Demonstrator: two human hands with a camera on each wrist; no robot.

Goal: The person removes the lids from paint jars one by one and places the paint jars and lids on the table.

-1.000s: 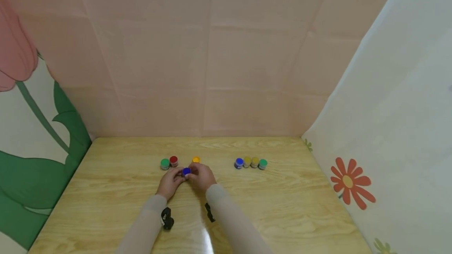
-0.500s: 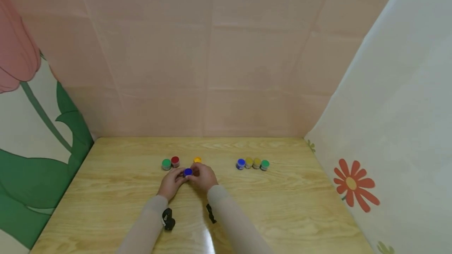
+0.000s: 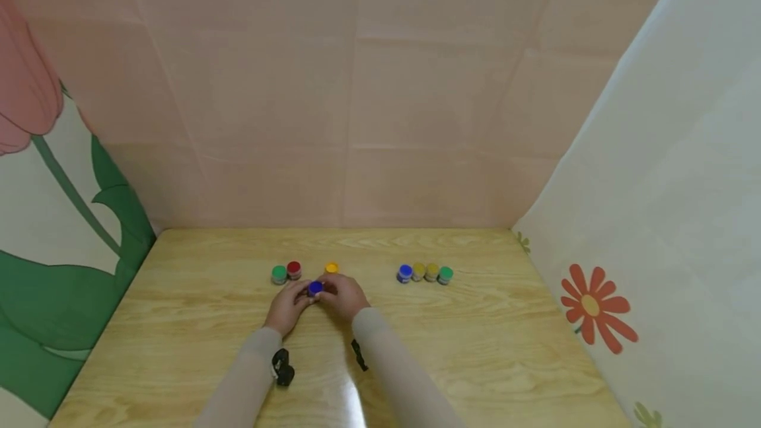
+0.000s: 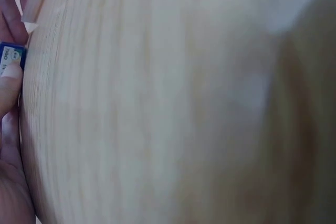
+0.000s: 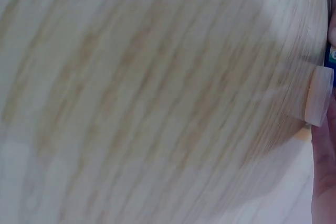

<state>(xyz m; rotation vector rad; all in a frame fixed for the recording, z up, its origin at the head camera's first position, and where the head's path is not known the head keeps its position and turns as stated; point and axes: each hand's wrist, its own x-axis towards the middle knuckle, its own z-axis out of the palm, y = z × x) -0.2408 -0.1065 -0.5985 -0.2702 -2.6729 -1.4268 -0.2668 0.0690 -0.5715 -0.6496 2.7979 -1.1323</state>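
A small blue paint jar (image 3: pixel 316 288) sits between both hands, just in front of the row of jars. My left hand (image 3: pixel 287 310) holds its left side; in the left wrist view the thumb (image 4: pixel 9 90) lies over the label. From the right, the thumb and fingers of my right hand (image 3: pixel 343 296) pinch the same jar. Beyond the right fingers stands an orange jar (image 3: pixel 331 268), partly hidden by that hand. The right wrist view has a pale translucent piece (image 5: pixel 319 95) beside the right fingers, with the blue jar (image 5: pixel 331 59) at the frame's edge.
Behind the left hand stand a green jar (image 3: pixel 279 275) and a red jar (image 3: pixel 294 270). Farther right, a blue jar (image 3: pixel 405 273), two yellow jars and a green jar (image 3: pixel 444 275) form a row. A pink cloth backs the wooden table (image 3: pixel 487 349).
Both hands stay at the blue jar. The right hand and forearm have shifted slightly to the right; the other jars keep their places.
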